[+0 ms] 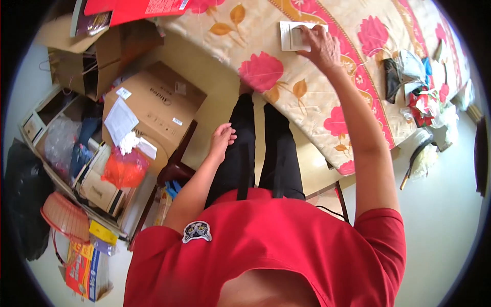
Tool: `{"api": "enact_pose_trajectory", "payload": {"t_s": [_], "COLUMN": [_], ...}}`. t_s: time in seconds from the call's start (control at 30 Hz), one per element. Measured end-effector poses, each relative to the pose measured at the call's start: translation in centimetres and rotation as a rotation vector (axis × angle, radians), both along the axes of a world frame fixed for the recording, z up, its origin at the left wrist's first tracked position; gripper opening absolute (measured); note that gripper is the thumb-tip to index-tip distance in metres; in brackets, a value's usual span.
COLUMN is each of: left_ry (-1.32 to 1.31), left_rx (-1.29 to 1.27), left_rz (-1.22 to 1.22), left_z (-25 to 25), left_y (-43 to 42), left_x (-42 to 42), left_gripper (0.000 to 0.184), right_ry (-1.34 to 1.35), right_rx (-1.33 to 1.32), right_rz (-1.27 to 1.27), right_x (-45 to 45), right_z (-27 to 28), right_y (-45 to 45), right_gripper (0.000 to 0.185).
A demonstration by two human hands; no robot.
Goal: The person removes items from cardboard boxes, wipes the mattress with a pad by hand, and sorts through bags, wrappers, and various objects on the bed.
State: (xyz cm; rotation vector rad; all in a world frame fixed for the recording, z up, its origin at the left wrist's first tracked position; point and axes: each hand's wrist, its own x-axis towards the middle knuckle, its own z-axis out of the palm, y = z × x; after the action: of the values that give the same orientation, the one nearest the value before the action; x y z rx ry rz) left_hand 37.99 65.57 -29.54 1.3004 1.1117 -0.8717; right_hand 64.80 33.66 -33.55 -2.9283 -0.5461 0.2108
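My right hand [322, 47] reaches over a cloth with pink flowers [289, 82]. Its thumb and fingers grip a small flat white box [287, 38] with a greyish rectangle on it; the palm hides part of the box. Near my left thigh hangs my left hand [223, 140], holding nothing, its fingers loosely bent and slightly apart. My black trousers [238, 148] show below it.
To the left stand a brown cardboard carton [158, 102] with papers on top, an open carton [110, 61], and a crate of bags. A red package [135, 11] lies at the cloth's far edge. Several plastic bags [411, 71] and a black pouch [392, 79] sit at right.
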Motion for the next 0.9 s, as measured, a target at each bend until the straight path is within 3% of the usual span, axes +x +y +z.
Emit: {"api": "enact_pose_trajectory", "payload": {"t_s": [0.2,0.33,0.4,0.5,0.6,0.67,0.77,0.83,0.9], "left_ry": [-0.037,-0.039,-0.054,-0.046,-0.022,-0.017,-0.011,0.006,0.026], "left_rx": [-0.068,-0.070,-0.087,-0.096,-0.081,-0.078,-0.076,-0.057,-0.047], "left_rz": [0.052,0.036,0.027,0.008,-0.012,-0.011,-0.018,-0.048,-0.070], "left_z": [0.9,0.9,0.9,0.9,0.9,1.3,1.2,0.9,1.2], "left_y": [0.4,0.3,0.5,0.6,0.7,0.6,0.6,0.3,0.3], "left_x": [0.6,0.9,0.6,0.8,0.8,1.0,0.7,0.5,0.2], "left_gripper": [0.032,0.031,0.030,0.031,0.031,0.031,0.031,0.032,0.032], "right_ry": [-0.075,-0.059,-0.039,-0.246,-0.080,-0.172,0.041,0.316,0.315], "right_rx": [0.155,0.255,0.243,0.083,-0.075,-0.088,-0.068,-0.179,-0.245], "right_rz": [-0.429,-0.509,-0.552,-0.697,-1.060,-1.223,-1.222,-1.121,-1.121], "right_x": [-4.3,-5.4,-4.1,-0.7,3.1,3.4,0.4,-2.4,-5.5], "right_z": [0.8,2.6,3.6,3.5,6.5,5.5,2.9,1.6,0.4], "right_y": [-0.4,-0.2,-1.9,-7.2,-14.4,-20.0,-24.5,-23.9,-22.1], "right_gripper": [0.067,0.072,0.070,0.065,0.086,0.091,0.060,0.053,0.043]}}
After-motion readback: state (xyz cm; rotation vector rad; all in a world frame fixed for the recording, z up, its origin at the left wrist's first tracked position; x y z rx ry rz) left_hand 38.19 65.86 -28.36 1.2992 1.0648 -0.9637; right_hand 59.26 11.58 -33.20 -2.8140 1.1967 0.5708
